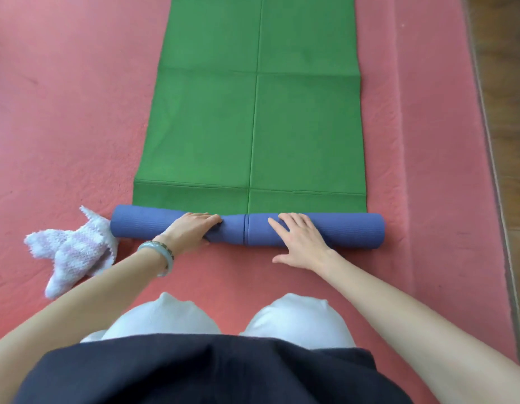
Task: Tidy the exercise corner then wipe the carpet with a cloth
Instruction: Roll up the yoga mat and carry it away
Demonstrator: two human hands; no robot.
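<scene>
No text, brand, no. or sign can be read anywhere in the head view. The mat (pixel 253 126) has only plain green w/ fold creases and a plain blue rolled part, and the cloth (pixel 72 252) has pale stripes only, no label.
</scene>
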